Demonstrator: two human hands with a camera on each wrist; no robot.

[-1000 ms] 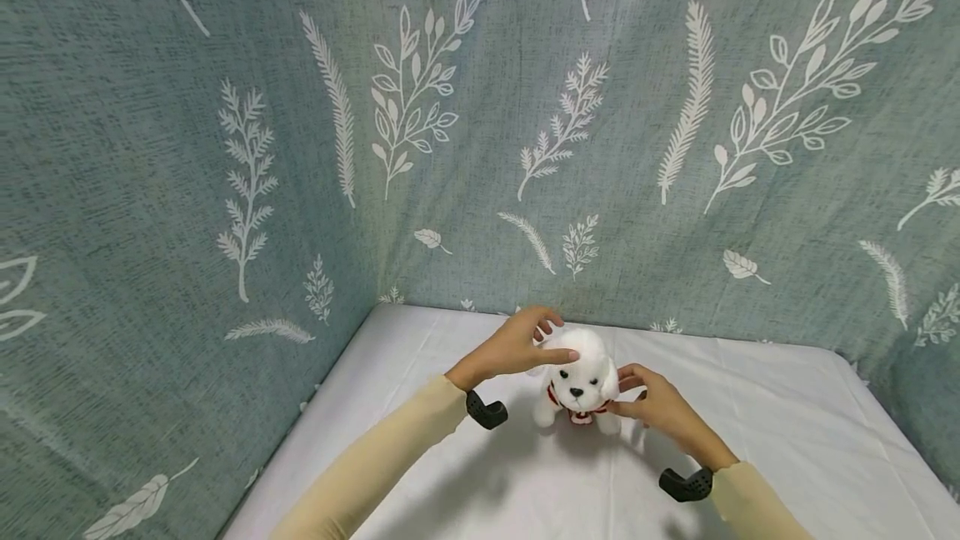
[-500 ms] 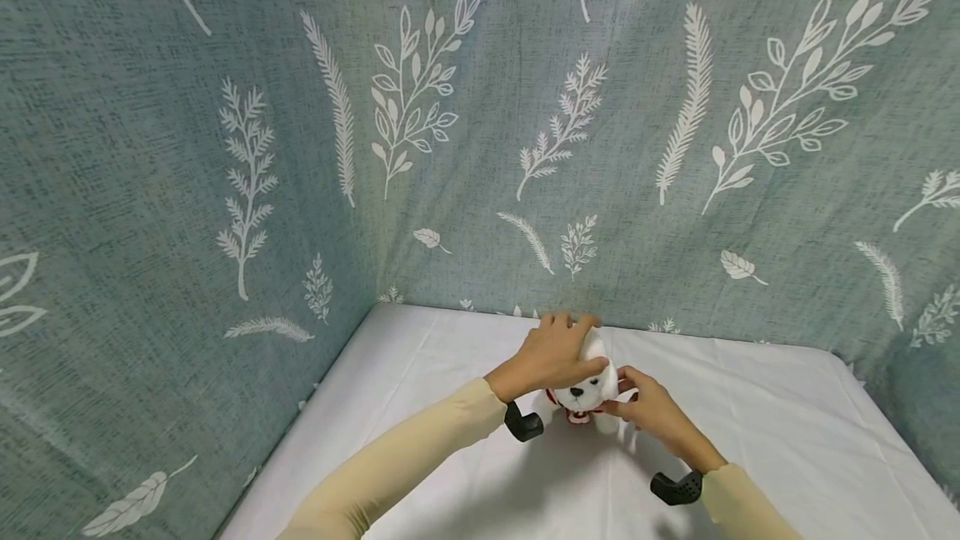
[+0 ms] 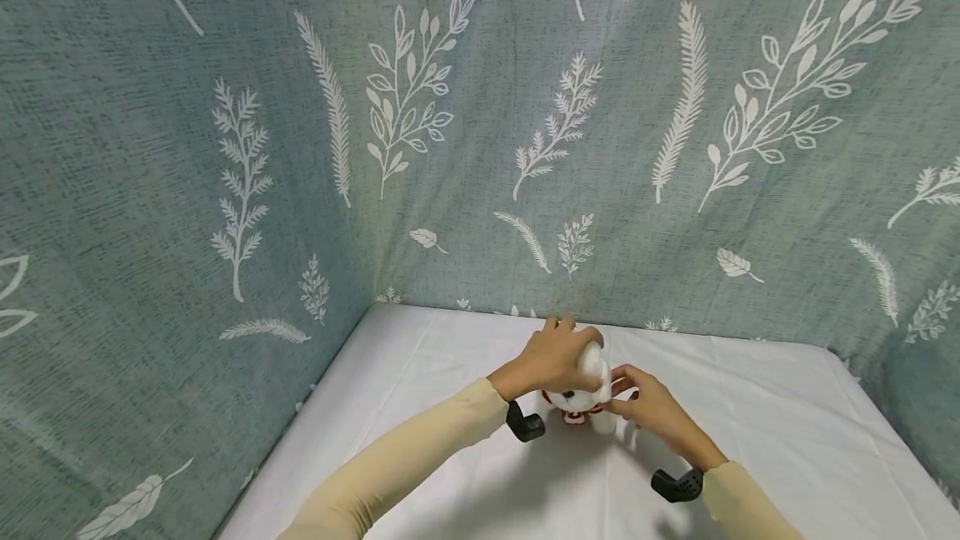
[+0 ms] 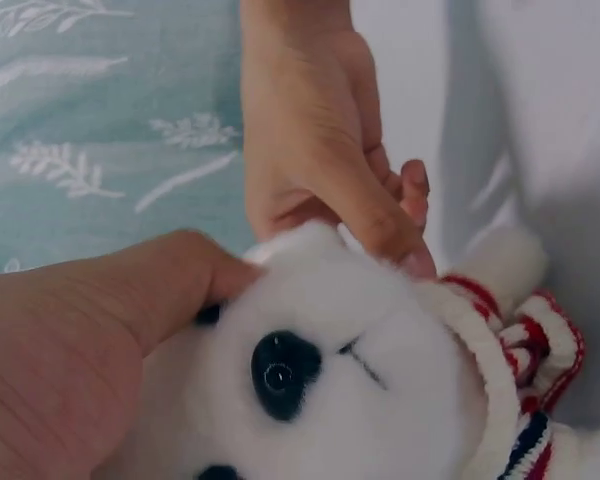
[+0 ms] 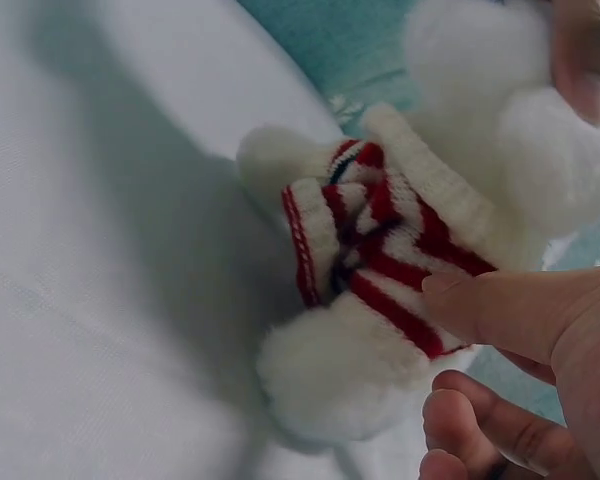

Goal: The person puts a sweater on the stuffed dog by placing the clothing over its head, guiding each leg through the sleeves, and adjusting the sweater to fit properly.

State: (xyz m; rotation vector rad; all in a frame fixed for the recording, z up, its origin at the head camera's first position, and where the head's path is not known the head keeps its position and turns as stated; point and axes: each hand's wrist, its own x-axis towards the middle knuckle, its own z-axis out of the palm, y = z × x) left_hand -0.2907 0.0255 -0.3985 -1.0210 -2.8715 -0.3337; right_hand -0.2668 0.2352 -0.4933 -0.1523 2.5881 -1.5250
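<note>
A white plush dog (image 3: pixel 592 361) with black eyes stands on the white surface. Its knitted sweater (image 5: pixel 405 275) has red and white stripes and a ruffle at the front. My left hand (image 3: pixel 551 361) grips the head from above and covers part of the face; in the left wrist view its thumb presses beside a dark eye (image 4: pixel 283 375). My right hand (image 3: pixel 652 411) holds the dog's other side. The right thumb (image 5: pixel 480 305) lies on the sweater, with the fingers curled and partly hidden behind the body.
A white cloth (image 3: pixel 667 515) covers the flat surface. Green-grey curtains (image 3: pixel 480 148) with white leaf prints hang behind it and on the left. Each wrist wears a black band-like device (image 3: pixel 525 423).
My left hand has moved right and closed over the dog's head, covering more of the face. The right hand has stayed almost still at the dog's side.
</note>
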